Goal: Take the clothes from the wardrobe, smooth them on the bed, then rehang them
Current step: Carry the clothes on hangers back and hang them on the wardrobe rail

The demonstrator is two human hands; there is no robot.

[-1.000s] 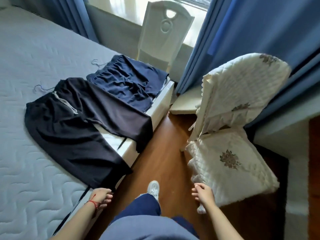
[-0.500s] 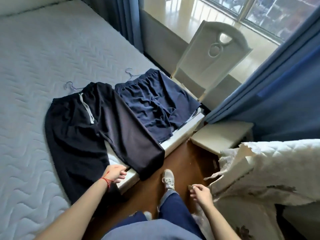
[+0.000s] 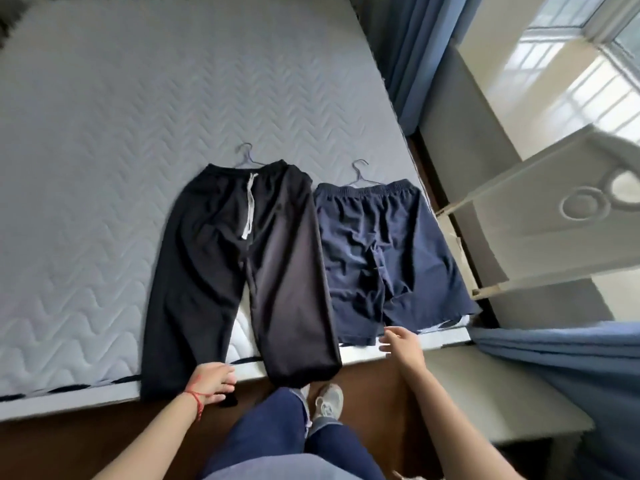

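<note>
- Lying side by side on the grey quilted bed [image 3: 104, 168] were the black drawstring trousers [image 3: 239, 271] and the crumpled navy elastic-waist shorts [image 3: 384, 254], each with a thin wire hanger hook [image 3: 246, 154] showing above its waistband.
- The left hand [image 3: 213, 381] rested at the trouser leg's cuff over the bed edge, fingers curled at the dark cloth; whether they actually pinched it could not be told.
- The right hand [image 3: 403, 344] hovered just beside the shorts' hem, fingers apart and holding nothing.
- Both trouser legs overhung the mattress edge, so a pull toward the person would likely drag the trousers off onto the wooden floor [image 3: 367, 382].
- The shorts' deep creases probably needed flattening from the waistband outward; stroking inward risked bunching them, and a tug could slip the hanger loose.
</note>
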